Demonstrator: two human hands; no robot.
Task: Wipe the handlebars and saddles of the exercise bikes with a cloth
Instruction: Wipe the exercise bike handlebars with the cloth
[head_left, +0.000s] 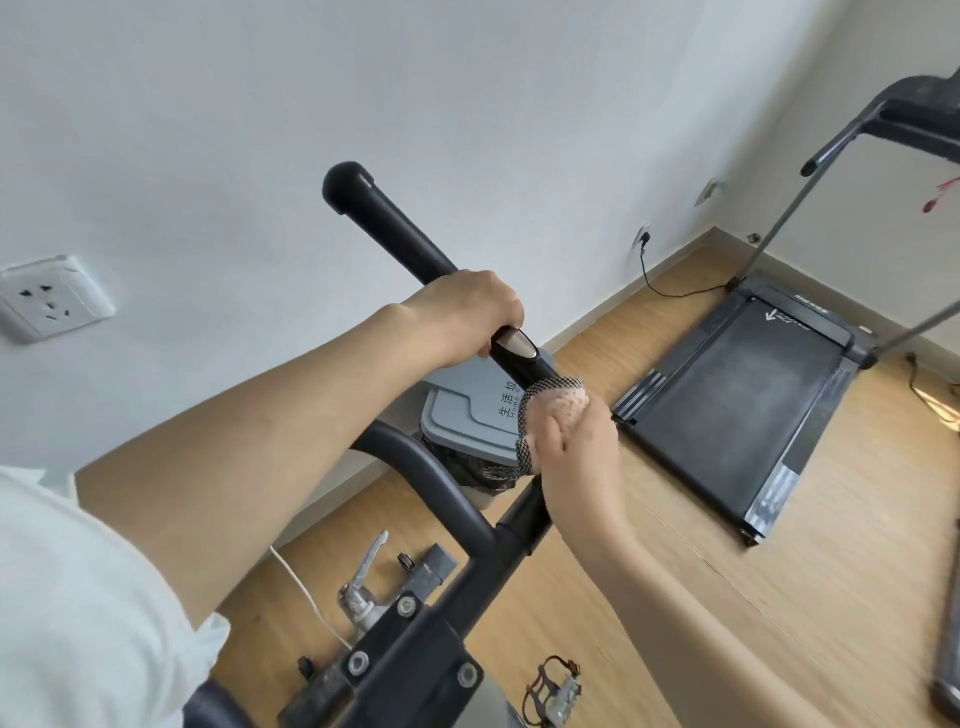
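Note:
A black handlebar (387, 231) of the exercise bike rises from the stem at bottom centre up toward the white wall. My left hand (465, 312) grips the bar around its middle, just above a silver pulse sensor (519, 347). Below that sensor, my right hand (576, 447) holds a grey-and-pink cloth (550, 402) wrapped around the bar. The second handlebar (431, 473) curves off to the left under my left forearm. No saddle is in view.
A grey lidded bin (467, 415) stands by the wall behind the bar. A black treadmill (737, 395) lies on the wooden floor at right, its cable plugged into the wall. A wall socket (52, 301) is at left. A bike pedal (558, 693) shows below.

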